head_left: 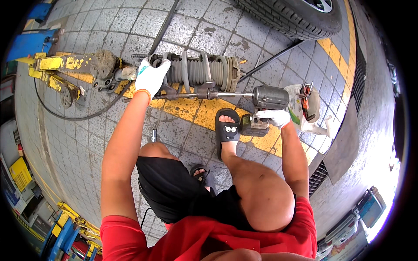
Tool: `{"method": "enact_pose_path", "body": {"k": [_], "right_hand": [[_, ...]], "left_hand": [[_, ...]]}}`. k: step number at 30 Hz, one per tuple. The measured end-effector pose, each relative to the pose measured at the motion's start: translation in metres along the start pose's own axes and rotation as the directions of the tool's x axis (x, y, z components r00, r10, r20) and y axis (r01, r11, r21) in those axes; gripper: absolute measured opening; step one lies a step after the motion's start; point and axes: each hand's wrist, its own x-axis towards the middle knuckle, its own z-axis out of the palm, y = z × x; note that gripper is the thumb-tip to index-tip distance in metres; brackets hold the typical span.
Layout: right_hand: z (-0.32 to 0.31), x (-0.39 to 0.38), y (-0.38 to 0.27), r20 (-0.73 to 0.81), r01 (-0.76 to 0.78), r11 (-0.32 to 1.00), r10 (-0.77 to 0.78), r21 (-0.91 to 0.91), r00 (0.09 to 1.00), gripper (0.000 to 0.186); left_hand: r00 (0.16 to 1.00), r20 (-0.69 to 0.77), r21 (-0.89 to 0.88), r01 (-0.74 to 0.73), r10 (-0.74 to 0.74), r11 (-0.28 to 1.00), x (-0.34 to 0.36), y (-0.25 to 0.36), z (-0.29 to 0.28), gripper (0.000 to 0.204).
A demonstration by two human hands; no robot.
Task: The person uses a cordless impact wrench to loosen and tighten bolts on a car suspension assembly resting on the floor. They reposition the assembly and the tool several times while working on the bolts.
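Observation:
A coil-spring strut [198, 71] with a ribbed grey boot lies crosswise on the floor. My left hand [150, 78], in a white glove, is closed around the strut's left end. Along the strut's near side runs the threaded rod of a spring compressor [174, 95], its hooks over the coils. In my gloved right hand [275, 117] is a dark cordless impact wrench [270, 97], held by its handle above the battery. A long socket [230, 94] on the wrench reaches the right end of the compressor rod; how far it is seated I cannot tell.
Beyond the strut stands a car tyre [296, 19]. A plastic bag with tools [307, 104] lies beside the wrench. Left, a worn yellow lift arm [65, 64] reaches toward the strut, with a black hose [82, 118] curving below. A metal socket [154, 135] stands near my knee.

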Motion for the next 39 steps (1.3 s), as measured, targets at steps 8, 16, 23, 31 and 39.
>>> {"method": "enact_pose_path", "body": {"k": [8, 16, 23, 31, 39], "right_hand": [[-0.006, 0.007, 0.003, 0.009, -0.063, 0.996, 0.062, 0.061, 0.998, 0.046], [0.004, 0.008, 0.0, -0.042, 0.001, 1.0, 0.001, 0.029, 0.999, 0.037], [0.011, 0.007, -0.006, -0.053, 0.013, 0.999, -0.011, 0.047, 0.999, 0.038], [0.003, 0.009, 0.003, -0.081, 0.014, 1.0, -0.012, 0.027, 0.997, 0.042], [0.0, 0.01, 0.0, -0.032, -0.022, 0.998, 0.024, 0.067, 0.999, 0.05]], "left_hand": [[1.0, 0.007, 0.075, 0.025, -0.026, 0.997, 0.003, 0.003, -0.002, 0.09], [1.0, 0.012, 0.031, 0.018, -0.019, 0.999, -0.001, 0.008, -0.005, 0.09], [1.0, -0.007, 0.02, 0.022, -0.022, 1.0, 0.006, 0.0, 0.002, 0.088], [0.998, 0.046, -0.054, 0.042, -0.039, 0.998, 0.005, 0.002, -0.001, 0.1], [0.999, -0.029, -0.022, 0.018, -0.018, 1.0, 0.01, -0.004, 0.005, 0.086]]}}
